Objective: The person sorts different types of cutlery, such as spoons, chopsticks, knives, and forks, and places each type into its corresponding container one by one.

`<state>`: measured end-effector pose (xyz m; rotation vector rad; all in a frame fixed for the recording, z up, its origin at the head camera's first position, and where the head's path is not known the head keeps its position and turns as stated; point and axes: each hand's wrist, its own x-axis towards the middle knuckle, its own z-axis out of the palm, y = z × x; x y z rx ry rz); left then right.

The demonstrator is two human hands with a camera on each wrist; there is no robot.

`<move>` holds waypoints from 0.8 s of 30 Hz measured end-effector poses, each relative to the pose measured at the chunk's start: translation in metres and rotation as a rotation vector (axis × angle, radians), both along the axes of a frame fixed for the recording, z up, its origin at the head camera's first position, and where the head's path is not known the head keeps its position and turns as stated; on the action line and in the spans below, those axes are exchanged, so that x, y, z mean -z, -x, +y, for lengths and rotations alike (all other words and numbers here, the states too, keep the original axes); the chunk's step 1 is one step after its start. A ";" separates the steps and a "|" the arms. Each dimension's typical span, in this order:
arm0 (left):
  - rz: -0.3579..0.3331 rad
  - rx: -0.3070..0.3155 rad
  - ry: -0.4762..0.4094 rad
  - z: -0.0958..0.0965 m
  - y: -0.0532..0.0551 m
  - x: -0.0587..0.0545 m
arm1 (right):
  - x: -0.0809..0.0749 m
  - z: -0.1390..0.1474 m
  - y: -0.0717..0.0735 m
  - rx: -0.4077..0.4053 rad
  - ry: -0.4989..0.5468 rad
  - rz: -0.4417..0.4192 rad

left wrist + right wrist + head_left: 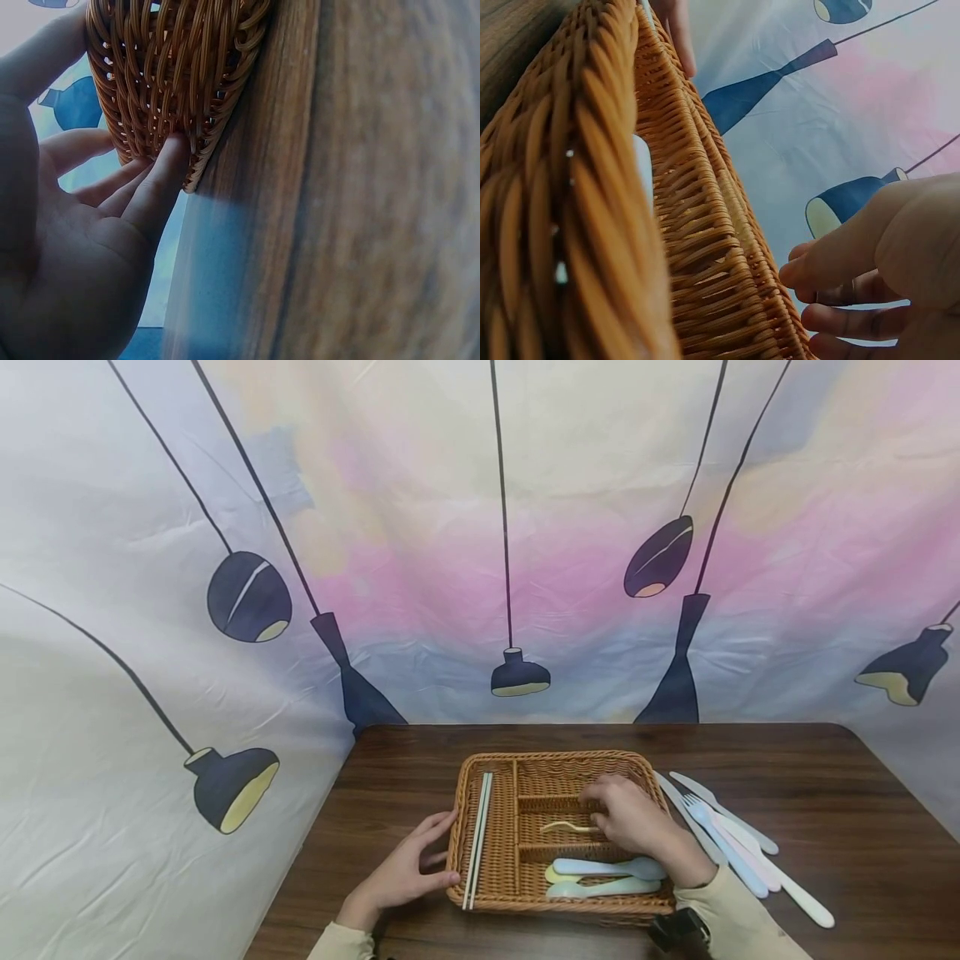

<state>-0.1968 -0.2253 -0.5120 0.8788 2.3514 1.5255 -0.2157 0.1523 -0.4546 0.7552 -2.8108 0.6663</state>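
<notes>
A brown wicker basket (516,881) with several compartments stands on the table. My left hand (408,864) touches its left side wall, thumb and fingers spread and fairly straight. Over the middle compartment is my right hand (633,814), fingers loosely bent; in the right wrist view nothing shows between the fingers (840,259). Just beneath that hand lies a slim pale yellow utensil (566,827), its right end hidden. A pair of pale chopsticks (477,843) lies lengthwise in the left compartment. The front compartment holds a blue spoon (592,867), a green spoon (603,887) and something yellow partly covered.
Right of the basket, a light blue fork (723,843) lies in a loose pile with several pale knives (806,900). The wooden table (847,810) ends at a patterned cloth backdrop (420,568).
</notes>
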 end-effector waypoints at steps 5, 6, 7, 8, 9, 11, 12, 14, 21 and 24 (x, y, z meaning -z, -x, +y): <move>-0.002 -0.003 0.003 0.000 0.000 0.000 | -0.002 0.001 0.000 0.012 0.005 -0.041; -0.002 -0.005 0.005 0.000 0.000 0.000 | -0.002 0.001 0.000 0.013 0.004 -0.050; -0.003 -0.006 0.006 -0.001 0.000 0.000 | -0.002 0.001 0.001 0.015 0.001 -0.051; -0.005 -0.007 0.007 -0.001 0.000 0.000 | -0.001 0.001 0.001 0.017 0.001 -0.053; -0.006 -0.008 0.008 -0.001 0.000 0.000 | -0.001 0.001 0.001 0.018 0.002 -0.053; -0.006 -0.009 0.009 -0.001 0.000 0.001 | -0.001 0.002 0.001 0.019 0.008 -0.057; -0.007 -0.009 0.008 -0.001 0.000 0.001 | -0.001 0.002 0.001 0.020 0.011 -0.055; -0.008 -0.008 0.004 0.000 0.000 0.001 | 0.000 0.002 0.002 0.025 0.011 -0.050; -0.007 -0.004 -0.001 0.000 0.000 0.000 | 0.002 0.005 0.003 0.054 0.018 -0.036; -0.004 -0.003 0.000 0.000 0.000 0.001 | 0.002 0.006 0.003 0.063 0.023 -0.048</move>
